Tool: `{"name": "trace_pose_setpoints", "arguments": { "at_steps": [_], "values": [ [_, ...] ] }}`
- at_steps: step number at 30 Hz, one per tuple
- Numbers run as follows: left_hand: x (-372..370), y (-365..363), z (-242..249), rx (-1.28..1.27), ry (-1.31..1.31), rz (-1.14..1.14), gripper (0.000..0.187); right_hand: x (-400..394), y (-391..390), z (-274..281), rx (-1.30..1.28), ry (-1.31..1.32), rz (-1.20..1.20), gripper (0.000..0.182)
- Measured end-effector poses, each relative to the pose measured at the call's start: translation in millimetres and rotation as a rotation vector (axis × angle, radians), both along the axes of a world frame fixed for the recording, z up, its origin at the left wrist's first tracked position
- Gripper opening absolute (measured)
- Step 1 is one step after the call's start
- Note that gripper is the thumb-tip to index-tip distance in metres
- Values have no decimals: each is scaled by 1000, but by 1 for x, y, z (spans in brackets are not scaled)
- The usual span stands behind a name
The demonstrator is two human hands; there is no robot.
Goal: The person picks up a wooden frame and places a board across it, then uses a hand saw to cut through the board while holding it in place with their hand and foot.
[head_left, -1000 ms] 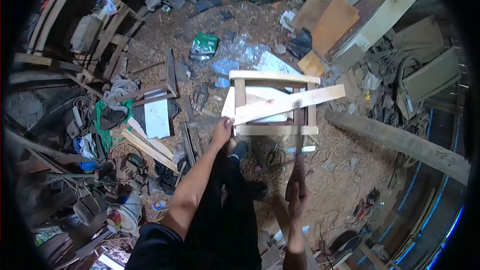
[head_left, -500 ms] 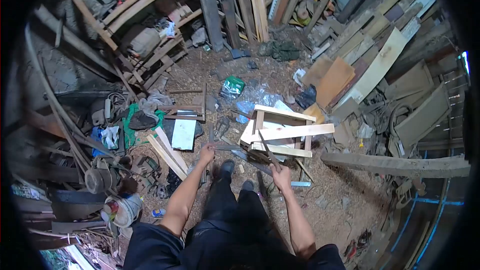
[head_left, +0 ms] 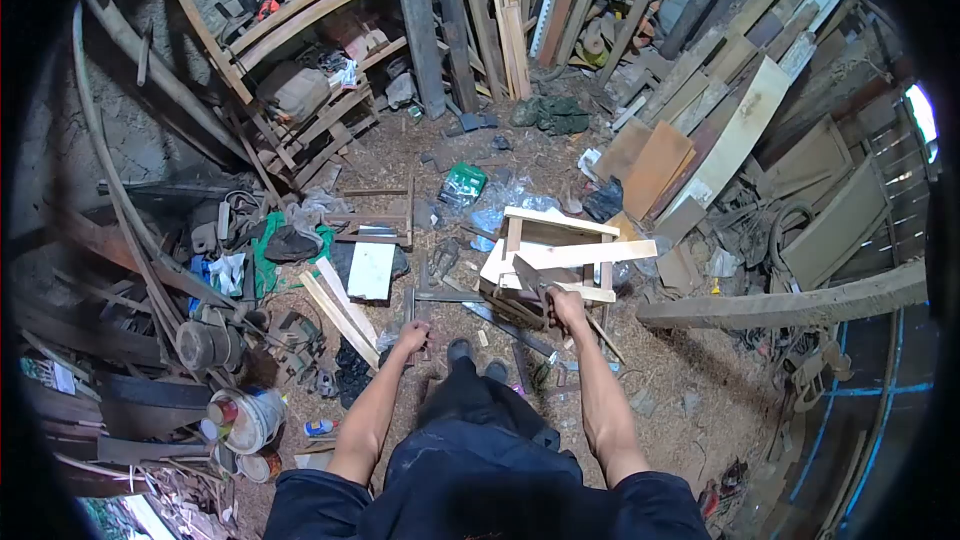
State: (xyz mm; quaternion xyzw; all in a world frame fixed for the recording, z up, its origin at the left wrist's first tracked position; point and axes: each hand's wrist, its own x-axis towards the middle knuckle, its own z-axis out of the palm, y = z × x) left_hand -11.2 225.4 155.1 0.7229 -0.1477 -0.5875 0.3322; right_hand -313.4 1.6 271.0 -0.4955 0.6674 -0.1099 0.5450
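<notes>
Fingers curled, my left hand (head_left: 412,337) is low at centre-left, by the lower end of a dark angled bar (head_left: 450,295); what it holds, if anything, is too small to tell. My right hand (head_left: 568,310) grips the handle of a hand saw (head_left: 528,274), whose dark blade points up and to the left. Behind the blade, a pale plank (head_left: 590,254) lies slanted across a wooden frame (head_left: 560,225) of light and brown pieces. The saw blade overlaps the plank's left part in view; contact cannot be made out.
Two light strips (head_left: 340,312) and a white board (head_left: 371,270) lie on the left. A thick curved beam (head_left: 780,308) juts in from the right. Buckets (head_left: 255,420) stand at lower left. Boards (head_left: 745,130) lean at the back right, and plastic bags (head_left: 463,185) lie beyond the frame.
The saw has turned, showing its blade broader and pointing more to the left. My right hand has moved up slightly; my left hand has lowered away from the angled bar's corner. The view has shifted slightly.
</notes>
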Motion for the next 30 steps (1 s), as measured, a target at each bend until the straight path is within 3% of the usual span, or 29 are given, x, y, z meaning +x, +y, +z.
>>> {"name": "trace_pose_setpoints", "arguments": {
  "at_steps": [3, 5, 7, 9, 13, 15, 17, 19, 22, 25, 30],
  "values": [
    [14, -17, -20, 37, -23, 112, 22, 5, -9, 0, 43, -43, -44, 28],
    [13, -39, -13, 42, -356, -122, 20, 17, -12, 35, 180, -98, -136, 26],
    [1, -60, -46, -44, -192, 77, 25, 20, -19, 39, 216, -147, -173, 26],
    [-15, -86, -76, -45, -288, -30, 28, 33, -17, 56, 205, -122, -145, 23],
    [-51, -146, -67, -104, -453, -265, 35, 43, 3, 47, 106, -5, -33, 32],
    [-64, -176, -88, -124, -441, -238, 39, 51, 11, 48, 122, 108, -12, 35],
    [-71, -202, -88, -117, -412, -115, 40, 58, 24, 42, 113, -17, -128, 30],
    [-77, -223, -77, -69, -451, -111, 41, 66, 42, 34, 128, 19, -239, 30],
    [-87, -248, -104, -147, -683, -106, 44, 75, 75, 19, 90, 20, -266, 33],
    [-91, -262, -141, -96, -523, -252, 45, 68, 96, 6, 129, 39, -273, 34],
    [-104, -275, -143, 32, -589, -56, 50, 58, 96, 6, 120, -82, -325, 24]
  ]
}}
